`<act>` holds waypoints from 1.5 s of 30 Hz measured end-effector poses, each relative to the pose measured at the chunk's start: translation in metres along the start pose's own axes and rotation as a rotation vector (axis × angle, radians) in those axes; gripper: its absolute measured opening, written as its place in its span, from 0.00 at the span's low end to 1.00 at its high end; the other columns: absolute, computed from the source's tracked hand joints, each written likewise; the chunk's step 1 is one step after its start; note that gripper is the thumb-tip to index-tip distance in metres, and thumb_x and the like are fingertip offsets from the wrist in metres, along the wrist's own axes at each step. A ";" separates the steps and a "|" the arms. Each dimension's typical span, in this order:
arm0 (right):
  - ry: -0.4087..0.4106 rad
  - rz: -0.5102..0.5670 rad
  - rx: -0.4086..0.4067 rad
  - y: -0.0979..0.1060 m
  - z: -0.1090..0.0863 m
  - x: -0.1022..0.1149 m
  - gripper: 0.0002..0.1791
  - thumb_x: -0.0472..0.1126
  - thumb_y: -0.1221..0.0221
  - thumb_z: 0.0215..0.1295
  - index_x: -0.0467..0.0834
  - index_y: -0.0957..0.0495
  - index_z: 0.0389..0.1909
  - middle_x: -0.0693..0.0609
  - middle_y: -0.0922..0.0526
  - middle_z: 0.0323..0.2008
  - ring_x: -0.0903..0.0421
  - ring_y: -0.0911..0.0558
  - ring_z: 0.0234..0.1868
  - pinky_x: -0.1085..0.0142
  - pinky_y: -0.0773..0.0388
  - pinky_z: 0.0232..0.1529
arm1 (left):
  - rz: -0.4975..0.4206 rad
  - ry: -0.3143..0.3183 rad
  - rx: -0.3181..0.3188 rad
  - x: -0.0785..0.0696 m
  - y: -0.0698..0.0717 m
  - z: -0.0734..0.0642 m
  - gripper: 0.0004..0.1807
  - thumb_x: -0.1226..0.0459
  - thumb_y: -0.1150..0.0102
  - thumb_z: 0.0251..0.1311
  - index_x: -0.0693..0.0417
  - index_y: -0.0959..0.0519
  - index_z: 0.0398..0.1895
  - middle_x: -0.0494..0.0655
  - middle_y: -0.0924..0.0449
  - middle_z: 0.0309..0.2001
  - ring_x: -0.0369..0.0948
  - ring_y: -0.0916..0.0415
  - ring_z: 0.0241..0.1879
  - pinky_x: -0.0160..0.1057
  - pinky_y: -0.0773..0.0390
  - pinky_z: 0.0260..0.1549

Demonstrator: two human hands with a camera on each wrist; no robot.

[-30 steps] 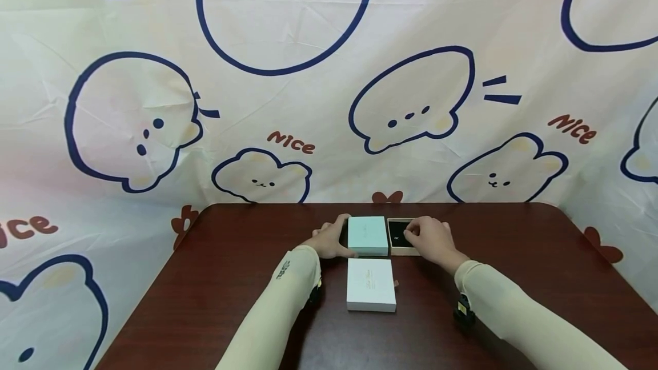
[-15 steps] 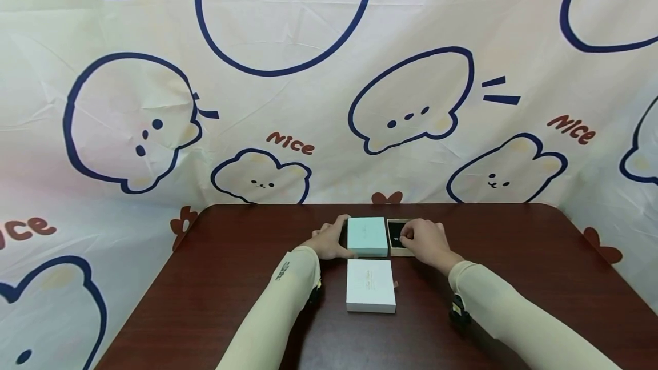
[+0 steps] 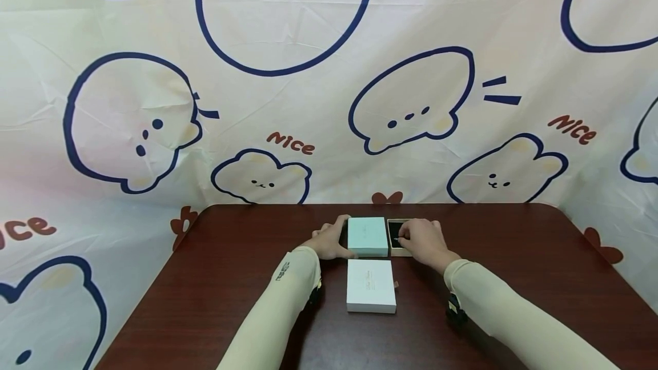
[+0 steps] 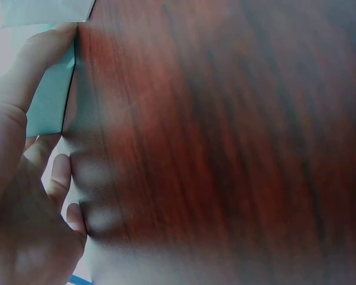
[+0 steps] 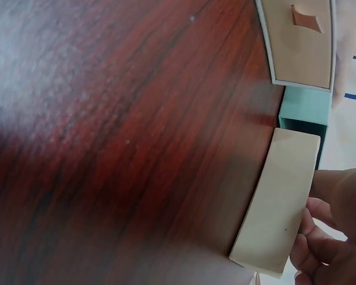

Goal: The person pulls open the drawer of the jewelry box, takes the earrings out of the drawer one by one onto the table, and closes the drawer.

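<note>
My left hand (image 3: 330, 240) grips the mint-green box sleeve (image 3: 367, 237) from its left side. The thumb (image 4: 44, 56) presses its near side, while the fingers reach around behind. A shallow cream drawer (image 5: 276, 202) sticks out of the sleeve's right side, and its black lining (image 3: 393, 228) shows in the head view. Over that lining is my right hand (image 3: 425, 242), fingers bent and fingertips together. They pinch at a small silver piece (image 3: 397, 238), too small to name. The right hand covers much of the drawer.
A white box (image 3: 371, 285) with faint lettering lies just nearer to me than the mint one. On its right end is a brown pull tab (image 5: 308, 19). All stand on a dark reddish-brown table (image 3: 247, 278), before a printed cloth (image 3: 329, 101).
My right hand has shifted slightly left across the drawer, its fingertips coming right up to the small silver piece. The left hand and both boxes stay put.
</note>
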State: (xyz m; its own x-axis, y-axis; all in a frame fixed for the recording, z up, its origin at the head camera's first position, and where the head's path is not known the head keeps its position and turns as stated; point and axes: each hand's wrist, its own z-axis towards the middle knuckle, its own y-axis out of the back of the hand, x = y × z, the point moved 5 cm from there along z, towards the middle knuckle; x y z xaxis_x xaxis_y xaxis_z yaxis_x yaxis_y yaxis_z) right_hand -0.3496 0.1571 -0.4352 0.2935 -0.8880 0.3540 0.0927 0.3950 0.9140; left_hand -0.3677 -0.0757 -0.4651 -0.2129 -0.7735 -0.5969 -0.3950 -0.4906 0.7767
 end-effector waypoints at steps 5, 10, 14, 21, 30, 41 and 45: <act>0.017 -0.026 -0.001 -0.002 0.001 0.001 0.04 0.37 0.34 0.64 0.45 0.13 0.30 0.53 0.13 0.28 0.55 0.20 0.33 0.49 0.35 0.47 | -0.001 0.014 0.001 0.000 0.000 0.000 0.57 0.47 0.28 0.57 0.39 0.58 0.81 0.62 0.42 0.74 0.62 0.43 0.66 0.58 0.37 0.59; 0.034 -0.045 0.005 -0.002 0.002 0.003 0.06 0.37 0.34 0.64 0.46 0.14 0.27 0.55 0.14 0.26 0.57 0.21 0.31 0.50 0.35 0.46 | -0.003 0.014 0.001 0.001 0.000 0.001 0.57 0.47 0.28 0.57 0.39 0.57 0.81 0.62 0.42 0.75 0.62 0.44 0.68 0.59 0.37 0.60; 0.039 -0.057 0.013 -0.002 0.003 0.004 0.07 0.37 0.33 0.64 0.47 0.14 0.26 0.56 0.14 0.26 0.58 0.21 0.30 0.52 0.36 0.45 | -0.007 0.005 0.000 0.001 0.000 0.001 0.57 0.48 0.28 0.57 0.41 0.57 0.81 0.62 0.42 0.74 0.61 0.44 0.69 0.60 0.38 0.61; 0.054 -0.089 0.039 -0.002 0.006 0.005 0.06 0.37 0.34 0.65 0.47 0.14 0.27 0.55 0.13 0.27 0.57 0.19 0.32 0.51 0.35 0.46 | -0.005 0.003 0.003 0.001 0.000 0.001 0.57 0.48 0.28 0.57 0.40 0.57 0.81 0.61 0.40 0.74 0.60 0.44 0.69 0.58 0.38 0.60; 0.083 -0.115 0.057 -0.002 0.009 0.006 0.07 0.37 0.34 0.64 0.47 0.15 0.26 0.56 0.14 0.26 0.58 0.19 0.31 0.52 0.35 0.45 | 0.000 0.011 0.006 0.002 0.000 0.002 0.57 0.47 0.28 0.58 0.39 0.58 0.81 0.62 0.42 0.74 0.61 0.43 0.67 0.57 0.38 0.59; 0.108 -0.142 0.062 -0.003 0.010 0.008 0.11 0.36 0.35 0.64 0.48 0.18 0.21 0.58 0.19 0.20 0.60 0.23 0.27 0.52 0.35 0.44 | -0.007 -0.009 0.004 0.001 0.000 0.000 0.58 0.48 0.28 0.57 0.41 0.57 0.81 0.62 0.41 0.74 0.60 0.44 0.69 0.58 0.39 0.60; 0.098 -0.122 0.076 -0.005 0.010 0.008 0.16 0.35 0.37 0.66 0.48 0.22 0.18 0.58 0.23 0.17 0.60 0.27 0.25 0.54 0.38 0.42 | 0.003 -0.013 0.002 0.001 0.000 0.000 0.57 0.48 0.29 0.58 0.41 0.58 0.81 0.62 0.42 0.74 0.59 0.45 0.70 0.57 0.39 0.60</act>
State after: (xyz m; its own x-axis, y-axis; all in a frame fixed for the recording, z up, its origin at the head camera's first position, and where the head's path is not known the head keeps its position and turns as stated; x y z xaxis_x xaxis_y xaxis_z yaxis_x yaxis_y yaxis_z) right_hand -0.3570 0.1458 -0.4347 0.3767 -0.8993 0.2222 0.0617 0.2637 0.9626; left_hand -0.3682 -0.0762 -0.4656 -0.2254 -0.7696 -0.5975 -0.3966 -0.4876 0.7777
